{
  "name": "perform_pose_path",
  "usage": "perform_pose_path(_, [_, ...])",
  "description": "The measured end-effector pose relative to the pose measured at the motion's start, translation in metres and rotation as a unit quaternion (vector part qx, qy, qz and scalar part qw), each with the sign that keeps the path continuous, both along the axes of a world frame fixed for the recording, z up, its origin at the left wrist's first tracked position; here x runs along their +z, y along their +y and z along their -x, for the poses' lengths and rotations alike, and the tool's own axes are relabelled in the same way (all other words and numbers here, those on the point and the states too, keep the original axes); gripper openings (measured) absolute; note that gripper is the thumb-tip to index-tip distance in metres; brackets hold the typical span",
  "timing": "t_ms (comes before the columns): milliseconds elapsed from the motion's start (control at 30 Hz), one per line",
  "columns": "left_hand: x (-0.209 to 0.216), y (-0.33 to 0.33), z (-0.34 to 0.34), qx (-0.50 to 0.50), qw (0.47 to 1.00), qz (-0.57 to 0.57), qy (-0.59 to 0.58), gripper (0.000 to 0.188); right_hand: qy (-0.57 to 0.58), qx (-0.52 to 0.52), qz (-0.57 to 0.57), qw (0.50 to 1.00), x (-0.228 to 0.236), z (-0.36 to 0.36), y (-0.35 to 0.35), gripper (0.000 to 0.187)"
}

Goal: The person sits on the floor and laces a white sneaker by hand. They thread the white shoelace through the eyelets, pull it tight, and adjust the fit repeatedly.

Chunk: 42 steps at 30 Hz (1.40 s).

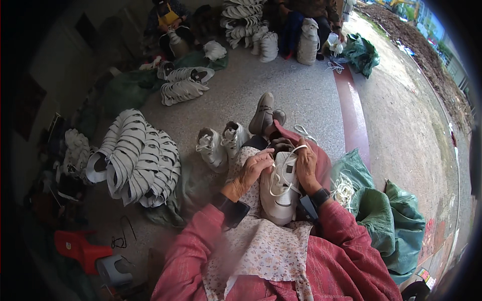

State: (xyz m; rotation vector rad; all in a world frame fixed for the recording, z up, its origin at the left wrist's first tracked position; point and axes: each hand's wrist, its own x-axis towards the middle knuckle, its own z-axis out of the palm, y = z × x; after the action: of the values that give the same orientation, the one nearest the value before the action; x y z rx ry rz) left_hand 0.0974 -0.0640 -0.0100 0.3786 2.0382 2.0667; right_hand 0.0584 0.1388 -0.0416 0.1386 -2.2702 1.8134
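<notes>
A white sneaker point(279, 206) rests on my lap, its toe toward me and its opening away. A white shoelace point(275, 185) runs loosely across its upper in a loop. My left hand point(255, 169) is at the shoe's left edge, fingertips pinched on the lace. On the other side my right hand point(307, 163) grips the lace too, with a strand crossing its fingers. Part of the lacing lies hidden behind my fingers. A pair of laced white sneakers point(213, 150) stands on the floor beyond my left hand.
Stacked white shoe uppers point(135, 155) stand at the left, with more uppers point(184, 83) farther back. Loose white laces point(343, 190) lie beside green sacks point(384, 215) at my right. A red stool point(83, 250) is at lower left. Two people sit at the back among shoe stacks.
</notes>
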Motion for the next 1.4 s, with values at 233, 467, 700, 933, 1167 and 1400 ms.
perform_pose_path(233, [0.003,-0.025,0.011,0.050,0.977,-0.179,-0.106,0.027,-0.090,-0.049,0.229,0.968,-0.013,0.003,0.005,0.054])
perform_pose_path(467, [0.012,-0.112,-0.011,0.098,0.956,-0.261,-0.094,0.025,-0.168,0.001,0.443,0.880,0.033,0.011,0.111,0.033])
perform_pose_path(700, [0.002,-0.148,-0.044,0.181,0.951,-0.080,-0.238,0.016,-0.152,0.127,0.681,0.705,0.090,0.006,0.337,0.027])
perform_pose_path(933, [-0.019,-0.117,-0.008,0.129,0.877,0.435,0.161,0.017,-0.094,-0.152,0.592,0.786,0.018,-0.059,0.552,0.023])
perform_pose_path(1167, [0.016,-0.016,0.044,0.033,0.984,0.156,0.077,0.036,-0.176,-0.232,0.515,0.806,-0.093,-0.101,0.548,0.024])
perform_pose_path(1400, [0.003,0.003,0.045,0.007,0.991,0.008,-0.130,0.020,-0.314,-0.228,0.354,0.851,-0.103,-0.088,0.467,0.028])
